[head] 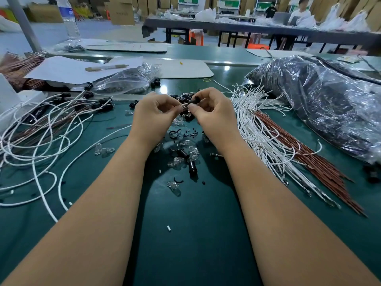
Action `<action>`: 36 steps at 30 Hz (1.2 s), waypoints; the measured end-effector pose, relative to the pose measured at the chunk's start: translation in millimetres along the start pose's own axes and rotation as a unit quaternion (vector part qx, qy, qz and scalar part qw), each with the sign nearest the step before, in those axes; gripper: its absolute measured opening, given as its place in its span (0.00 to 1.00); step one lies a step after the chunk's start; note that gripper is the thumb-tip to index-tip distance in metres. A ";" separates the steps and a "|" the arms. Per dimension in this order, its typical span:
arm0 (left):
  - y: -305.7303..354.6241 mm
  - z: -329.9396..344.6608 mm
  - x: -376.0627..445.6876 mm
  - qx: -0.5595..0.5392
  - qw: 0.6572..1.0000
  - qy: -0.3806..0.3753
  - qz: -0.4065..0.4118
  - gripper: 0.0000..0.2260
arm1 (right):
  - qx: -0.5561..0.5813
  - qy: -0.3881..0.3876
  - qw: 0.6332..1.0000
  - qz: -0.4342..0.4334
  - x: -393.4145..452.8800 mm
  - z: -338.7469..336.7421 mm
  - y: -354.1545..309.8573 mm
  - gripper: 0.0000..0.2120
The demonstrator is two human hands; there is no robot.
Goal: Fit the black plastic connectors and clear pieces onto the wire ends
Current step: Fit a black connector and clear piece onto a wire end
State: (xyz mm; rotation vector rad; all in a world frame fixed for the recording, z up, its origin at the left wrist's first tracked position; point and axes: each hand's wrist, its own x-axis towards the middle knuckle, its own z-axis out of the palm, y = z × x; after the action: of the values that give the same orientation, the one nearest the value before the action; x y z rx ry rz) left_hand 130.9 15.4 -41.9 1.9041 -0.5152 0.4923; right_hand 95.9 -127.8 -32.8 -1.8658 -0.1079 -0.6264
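Two bare hands are meeting over the middle of the green work table (206,234), fingers curled. The right hand (214,112) is pinching a black plastic connector (194,100) between thumb and fingertips, while the left hand (154,114) is pinching a thin wire end (184,104) that is reaching the connector's near end; whether the wire is already sitting inside it is too small to tell. Just near of the hands, loose clear pieces (175,162) and more black connectors (192,168) are lying scattered on the table. To the left, a tangle of white and brown wires (41,129) with black connectors already on their far ends is sprawling across the surface. To the right, a bundle of straight white wires (261,133) is lying beside a bundle of brown wires (305,155), touching it along its length. Further right, a large clear plastic bag of dark parts (321,100) is resting on the table. At the far left, a water bottle (69,19) is standing upright, and a smaller clear bag (125,80) is lying near a white sheet of paper (68,69)
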 end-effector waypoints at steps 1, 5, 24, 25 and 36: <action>-0.4 0.2 0.7 0.011 1.000 0.004 0.005 0.02 | 0.000 -0.005 1.000 0.006 0.3 -0.2 -0.2 0.05; -2.0 1.0 1.2 0.029 1.000 0.001 0.000 0.01 | 0.009 -0.024 0.999 0.026 -0.2 -0.1 -0.4 0.02; 5.1 3.6 0.3 -0.023 0.998 -0.045 -0.027 0.02 | 0.019 -0.051 0.995 0.088 -2.6 4.0 -2.1 0.10; 5.2 3.4 0.3 -0.020 0.998 -0.048 -0.025 0.03 | 0.013 -0.052 0.995 0.086 -3.0 4.5 -2.2 0.09; 3.7 -3.4 -0.2 0.027 0.998 -0.048 -0.021 0.03 | 0.065 -0.032 0.990 0.117 0.8 -1.3 -0.9 0.06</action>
State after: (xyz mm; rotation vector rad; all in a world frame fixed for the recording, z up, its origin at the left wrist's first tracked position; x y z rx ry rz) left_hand 128.4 17.3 -38.0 1.9933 -0.5292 0.3922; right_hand 95.7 -128.7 -31.3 -1.7396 0.0282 -0.3887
